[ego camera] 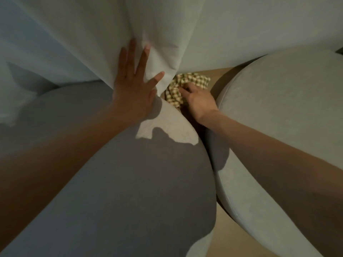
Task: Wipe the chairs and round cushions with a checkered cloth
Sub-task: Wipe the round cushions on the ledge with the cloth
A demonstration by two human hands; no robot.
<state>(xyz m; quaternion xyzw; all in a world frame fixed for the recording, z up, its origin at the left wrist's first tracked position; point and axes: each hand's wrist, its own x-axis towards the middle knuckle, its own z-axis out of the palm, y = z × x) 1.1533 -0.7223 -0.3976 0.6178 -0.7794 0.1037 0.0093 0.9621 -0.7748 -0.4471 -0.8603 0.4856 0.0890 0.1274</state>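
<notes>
Between cushions [139, 182], right fingers [185, 89] around checkered cloth [197, 80]

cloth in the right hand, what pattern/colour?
Checkered cloth: green-yellow and cream check, bunched in the right hand. Head view, the only one.

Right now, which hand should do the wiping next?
The right hand, probably: it grips the cloth, down in the gap between the left cushion and the right cushion. The left hand lies flat on the white fabric, fingers straight, holding no cloth.
</notes>
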